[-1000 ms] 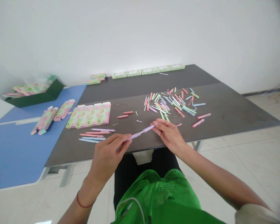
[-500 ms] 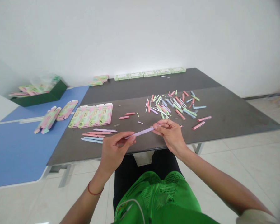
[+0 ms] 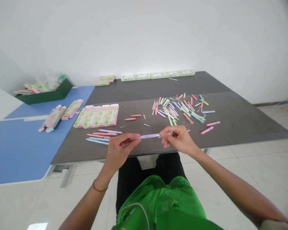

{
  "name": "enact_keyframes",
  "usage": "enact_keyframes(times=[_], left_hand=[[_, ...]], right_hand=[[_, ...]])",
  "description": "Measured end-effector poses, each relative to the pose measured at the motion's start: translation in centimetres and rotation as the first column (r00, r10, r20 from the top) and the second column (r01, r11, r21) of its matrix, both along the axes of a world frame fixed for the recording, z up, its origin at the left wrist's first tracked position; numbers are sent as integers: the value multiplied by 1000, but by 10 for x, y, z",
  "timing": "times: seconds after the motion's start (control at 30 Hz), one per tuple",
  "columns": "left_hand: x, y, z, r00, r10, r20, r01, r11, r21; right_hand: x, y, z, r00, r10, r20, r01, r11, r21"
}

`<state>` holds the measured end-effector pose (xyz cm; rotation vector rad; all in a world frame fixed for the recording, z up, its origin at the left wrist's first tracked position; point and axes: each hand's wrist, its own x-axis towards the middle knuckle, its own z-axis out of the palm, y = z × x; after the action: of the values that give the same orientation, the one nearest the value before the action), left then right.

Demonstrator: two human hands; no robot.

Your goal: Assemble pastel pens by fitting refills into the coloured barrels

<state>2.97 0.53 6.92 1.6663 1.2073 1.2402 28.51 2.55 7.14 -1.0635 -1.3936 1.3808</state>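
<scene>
A light purple pen [image 3: 149,136] stretches level between my two hands above the table's near edge. My left hand [image 3: 119,149] pinches its left end between thumb and fingers. At the other end my right hand [image 3: 179,138] is closed, its fingertips covering the pen's tip. Just left of my left hand lies a row of pens in purple, pink and blue [image 3: 97,141]. Beyond my hands are two pink pen parts [image 3: 135,115], a small green piece [image 3: 144,117] and a small purple piece [image 3: 147,125].
Loose coloured pen parts and white refills [image 3: 175,110] spread over the dark table [image 3: 244,118]. Printed cartons [image 3: 98,116] lie left of centre, with closed boxes [image 3: 158,75] along the back. A dark green bin [image 3: 62,91] of cartons stands on the blue table [image 3: 21,150].
The pen has gone from slanted to nearly level. My right hand has shifted slightly down and right along its end. The whole view has shifted a little.
</scene>
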Motion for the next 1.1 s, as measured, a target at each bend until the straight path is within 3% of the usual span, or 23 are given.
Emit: enact_keyframes(times=[0.1, 0.2, 0.37, 0.47, 0.63, 0.8, 0.93, 1.1], left_hand=[[-2, 1, 3, 999, -18, -40, 21, 997, 80], [-3, 1, 6, 998, -50, -45, 52, 998, 41], [0, -1, 8, 1000, 3, -31, -1, 999, 53], [-1, -1, 8, 999, -40, -5, 41, 996, 80], [-5, -1, 10, 997, -61, -46, 56, 994, -98], [-8, 2, 16, 992, -95, -87, 92, 995, -42], [-8, 2, 16, 985, -146, -93, 132, 981, -142], [-4, 1, 15, 987, -138, -78, 134, 989, -56]], right_hand=[[-2, 2, 4, 995, 92, 33, -87, 990, -114], [-7, 3, 3, 998, 54, -25, -57, 987, -153], [-13, -2, 0, 995, -11, -100, -1, 993, -119], [-14, -4, -1, 994, -35, -102, 23, 994, -109], [-15, -5, 0, 996, -39, -86, 29, 994, -108], [-14, -6, 0, 997, -35, -75, 29, 996, -80], [-14, -8, 0, 998, -30, -60, 26, 997, -72], [-13, -9, -1, 998, -32, -60, 28, 998, -61]])
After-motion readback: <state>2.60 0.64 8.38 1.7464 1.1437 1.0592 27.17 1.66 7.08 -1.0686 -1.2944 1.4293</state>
